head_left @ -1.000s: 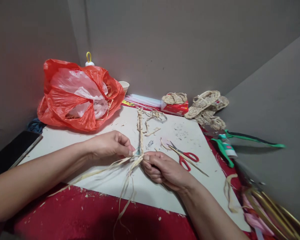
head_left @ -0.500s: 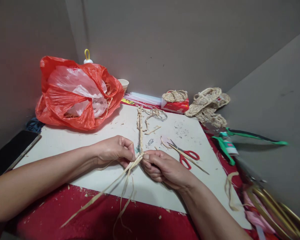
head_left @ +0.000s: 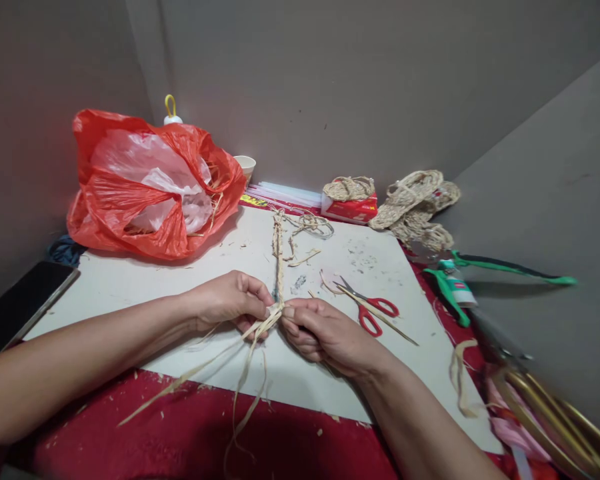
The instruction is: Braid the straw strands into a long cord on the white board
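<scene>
A pale straw braid (head_left: 280, 267) runs away from me up the middle of the white board (head_left: 340, 387). At its near end both hands are closed, pinching the fibres. My left hand (head_left: 240, 301) grips straw strands (head_left: 265, 325) between thumb and fingers, on the left of the braid's end. On the right, my right hand (head_left: 325, 330) pinches at the same spot, its other fingers curled under. Several loose strand ends hang toward me over the red cloth (head_left: 180, 433). Just right of my right hand lie red-handled scissors (head_left: 375, 313) with a thin straw strip across them.
A red plastic bag (head_left: 155, 200) with straw inside stands at the back left, near a black phone (head_left: 25, 307). Coiled braids (head_left: 415, 207) and a red packet (head_left: 350, 209) sit at the back right. A small bottle (head_left: 457, 283) and gold-handled shears (head_left: 545, 413) are on the right.
My left hand has shifted slightly at the braid's near end, and the long strand on the left now lies a little higher. My right hand keeps its pinch. The view has moved slightly.
</scene>
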Motion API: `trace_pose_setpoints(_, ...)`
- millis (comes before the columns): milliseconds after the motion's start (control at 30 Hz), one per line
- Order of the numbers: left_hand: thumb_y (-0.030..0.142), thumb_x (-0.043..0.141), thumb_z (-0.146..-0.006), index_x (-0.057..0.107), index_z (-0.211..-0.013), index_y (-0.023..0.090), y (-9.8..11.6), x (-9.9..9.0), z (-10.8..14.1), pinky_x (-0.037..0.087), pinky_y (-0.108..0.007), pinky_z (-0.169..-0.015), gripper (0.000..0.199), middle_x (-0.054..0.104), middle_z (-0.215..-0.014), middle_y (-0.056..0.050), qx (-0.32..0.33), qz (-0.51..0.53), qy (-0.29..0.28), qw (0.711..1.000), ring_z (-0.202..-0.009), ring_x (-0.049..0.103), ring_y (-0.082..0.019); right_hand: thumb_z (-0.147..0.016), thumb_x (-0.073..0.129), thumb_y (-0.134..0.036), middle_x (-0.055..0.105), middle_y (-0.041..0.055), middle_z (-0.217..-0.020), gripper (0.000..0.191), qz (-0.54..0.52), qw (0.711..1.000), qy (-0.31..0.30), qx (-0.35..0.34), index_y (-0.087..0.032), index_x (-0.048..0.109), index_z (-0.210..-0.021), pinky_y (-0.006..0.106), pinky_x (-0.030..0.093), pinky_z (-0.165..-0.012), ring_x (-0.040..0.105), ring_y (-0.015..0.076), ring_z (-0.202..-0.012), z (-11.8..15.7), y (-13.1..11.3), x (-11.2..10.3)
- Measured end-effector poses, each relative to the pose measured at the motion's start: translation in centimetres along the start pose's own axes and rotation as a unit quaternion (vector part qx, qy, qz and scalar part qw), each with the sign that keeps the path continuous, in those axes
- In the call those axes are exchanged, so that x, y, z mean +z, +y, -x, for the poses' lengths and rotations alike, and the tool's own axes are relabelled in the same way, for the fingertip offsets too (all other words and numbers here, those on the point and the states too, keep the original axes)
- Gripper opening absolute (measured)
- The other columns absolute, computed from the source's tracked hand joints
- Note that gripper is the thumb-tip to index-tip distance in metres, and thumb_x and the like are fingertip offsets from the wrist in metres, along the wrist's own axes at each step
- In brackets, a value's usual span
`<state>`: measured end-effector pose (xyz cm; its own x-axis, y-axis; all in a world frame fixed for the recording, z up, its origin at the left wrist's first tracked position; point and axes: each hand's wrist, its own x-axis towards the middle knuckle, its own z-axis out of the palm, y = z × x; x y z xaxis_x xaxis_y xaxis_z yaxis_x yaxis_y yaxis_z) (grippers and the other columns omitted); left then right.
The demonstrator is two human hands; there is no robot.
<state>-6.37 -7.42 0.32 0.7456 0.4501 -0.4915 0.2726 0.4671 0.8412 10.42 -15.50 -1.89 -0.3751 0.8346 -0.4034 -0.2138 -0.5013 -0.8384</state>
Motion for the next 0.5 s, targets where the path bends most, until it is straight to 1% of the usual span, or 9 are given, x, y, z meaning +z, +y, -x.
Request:
trace_pose_setpoints(67,0.017,0.064,-0.062,0.057,-0.074,0.012,-0.05,0.05,-0.07,0.038,-0.018,-0.041,0.014,0.062,-0.056,-0.002,0.007,-0.007,-0.007,1.000,-0.044,0.053,-0.009,-0.086,0.051,-0.035,0.024,-0.0107,-0.045,0.031,0.005,1.000,0.003,-0.003,-0.018,0.042,-0.062,0.016,0.011,-0.035,0.013,0.0031,-0.038,0.04,0.06,0.03)
trace_pose_setpoints(100,0.017,0.064,-0.063,0.057,-0.074,0.013,-0.07,0.07,-0.08,0.034,-0.017,-0.039,0.013,0.060,-0.053,0.000,0.011,-0.015,-0.004,1.000,-0.041,0.049,-0.007,-0.086,0.052,-0.035,0.025,-0.0106,-0.045,0.031,0.008,1.000,0.005,-0.005,-0.018,0.042,-0.062,0.016,0.011,-0.035,0.013,0.0032,-0.038,0.06,0.08,0.04)
trace_pose_setpoints(200,0.019,0.059,-0.068,0.061,-0.075,0.013,-0.15,0.21,0.00,0.021,-0.016,-0.035,0.009,0.046,-0.041,0.007,0.021,-0.044,0.020,0.999,-0.034,0.033,-0.004,-0.086,0.052,-0.035,0.026,-0.0102,-0.046,0.031,0.016,1.000,0.013,-0.009,-0.018,0.042,-0.062,0.017,0.011,-0.035,0.013,0.0034,-0.039,0.09,0.18,0.07)
trace_pose_setpoints(267,0.019,0.056,-0.070,0.062,-0.073,0.012,-0.17,0.34,0.13,0.016,-0.018,-0.036,0.010,0.039,-0.038,0.009,0.032,-0.053,0.029,0.998,-0.034,0.025,-0.003,-0.086,0.051,-0.034,0.026,-0.0099,-0.046,0.031,0.020,1.000,0.016,-0.010,-0.018,0.042,-0.062,0.017,0.011,-0.035,0.014,0.0036,-0.039,0.07,0.24,0.08)
trace_pose_setpoints(367,0.022,0.055,-0.073,0.063,-0.068,0.011,-0.14,0.47,0.34,0.012,-0.021,-0.039,0.014,0.034,-0.041,0.009,0.039,-0.063,0.021,0.997,-0.037,0.022,-0.003,-0.087,0.049,-0.034,0.027,-0.0097,-0.046,0.031,0.024,0.999,0.017,-0.015,-0.018,0.042,-0.061,0.017,0.012,-0.035,0.014,0.0038,-0.039,0.04,0.34,0.07)
trace_pose_setpoints(500,0.032,0.057,-0.077,0.061,-0.066,0.012,-0.05,0.31,0.55,0.012,-0.022,-0.041,0.024,0.030,-0.044,0.009,0.039,-0.091,0.015,0.995,-0.039,0.021,-0.003,-0.088,0.047,-0.034,0.027,-0.0094,-0.046,0.032,0.032,0.999,0.020,-0.022,-0.018,0.042,-0.061,0.017,0.012,-0.036,0.015,0.0042,-0.039,0.08,0.50,0.05)
